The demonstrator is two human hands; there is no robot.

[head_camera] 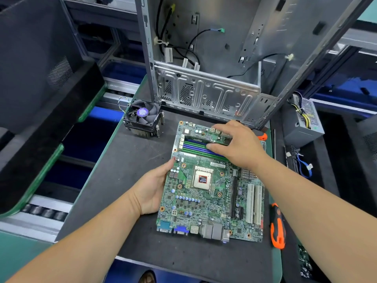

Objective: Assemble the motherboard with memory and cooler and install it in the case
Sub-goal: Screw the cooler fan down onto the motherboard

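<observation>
A green motherboard (206,203) lies flat on the dark mat, its AMD processor (202,179) bare in the socket. My left hand (152,189) rests against the board's left edge, thumb on its corner. My right hand (237,144) pinches a memory stick (204,138) lengthwise over the blue and green memory slots (193,147) at the board's far end. The cooler (142,117), a black fan on a finned heatsink, stands apart on the mat at the far left. The open metal case (206,92) stands behind the board.
An orange-and-black screwdriver (277,227) lies right of the board, and another orange handle (263,136) shows behind my right wrist. A grey power supply (306,121) with cables sits at the right. A roller conveyor (44,211) with black bins runs along the left.
</observation>
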